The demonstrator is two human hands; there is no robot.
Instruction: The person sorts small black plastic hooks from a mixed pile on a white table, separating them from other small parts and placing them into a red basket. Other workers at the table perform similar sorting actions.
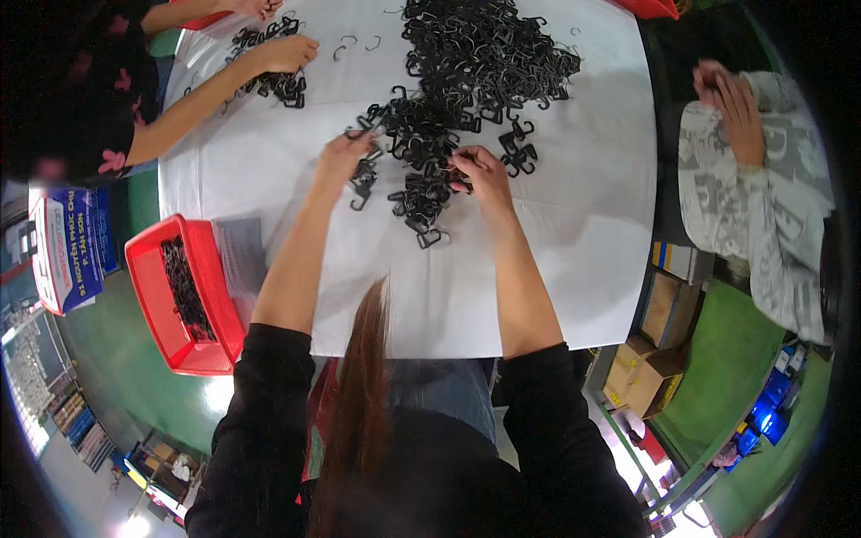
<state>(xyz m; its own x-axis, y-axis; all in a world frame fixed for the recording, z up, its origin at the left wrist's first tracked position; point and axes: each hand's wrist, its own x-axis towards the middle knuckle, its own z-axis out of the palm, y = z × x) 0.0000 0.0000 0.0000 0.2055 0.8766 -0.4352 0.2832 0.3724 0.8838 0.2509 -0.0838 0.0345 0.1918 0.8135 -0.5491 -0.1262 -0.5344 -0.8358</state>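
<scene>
Fingers (465, 162) of right hand (487, 177) and left hand (338, 159) curl, grip on any single piece unclear, black hooks (421, 125) heaped between and beyond their tips.

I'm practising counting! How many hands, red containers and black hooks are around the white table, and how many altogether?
Camera wearer's hands, left hand and right hand: 2
Other people's hands: 4
Red containers: 3, two only partly showing
Black hooks: too many, too tangled to count
Total without hooks: 9
</scene>
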